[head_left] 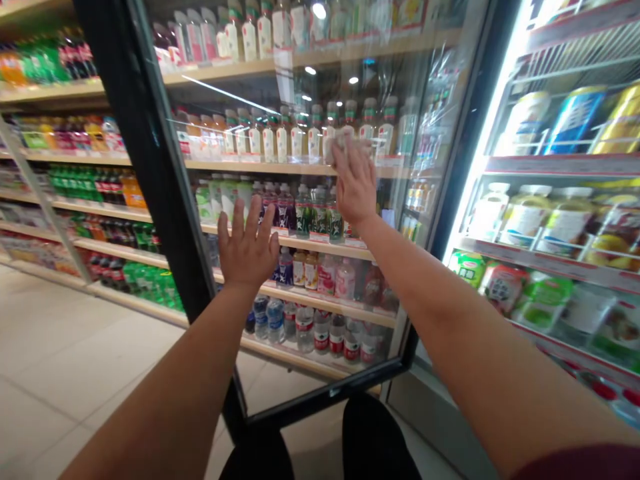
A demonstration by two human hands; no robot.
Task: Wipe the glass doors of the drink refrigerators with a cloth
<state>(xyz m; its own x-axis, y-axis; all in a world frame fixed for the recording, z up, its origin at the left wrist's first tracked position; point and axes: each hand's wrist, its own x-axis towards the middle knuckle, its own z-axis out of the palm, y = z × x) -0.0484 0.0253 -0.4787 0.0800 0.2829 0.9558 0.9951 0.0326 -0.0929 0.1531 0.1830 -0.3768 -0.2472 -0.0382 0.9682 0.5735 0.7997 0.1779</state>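
Observation:
A black-framed glass door [320, 390] stands swung open in front of me, bottles showing through its pane. My left hand [245, 247] has its fingers spread and its palm towards the glass, near the left side of the pane; it holds nothing. Higher up and further right, my right hand [356, 183] presses a pale, crumpled cloth [336, 148] against the pane. The cloth shows around the fingertips, partly hidden by the fingers and a little blurred.
Right of the door is a lit cooler with wire-fronted shelves [555, 257] of cans, bottles and packs. Behind the glass and to the left run wooden shelves [120, 210] of bottled drinks. Pale floor tiles [90, 353] lie at lower left; my knees [375, 433] are just below the door.

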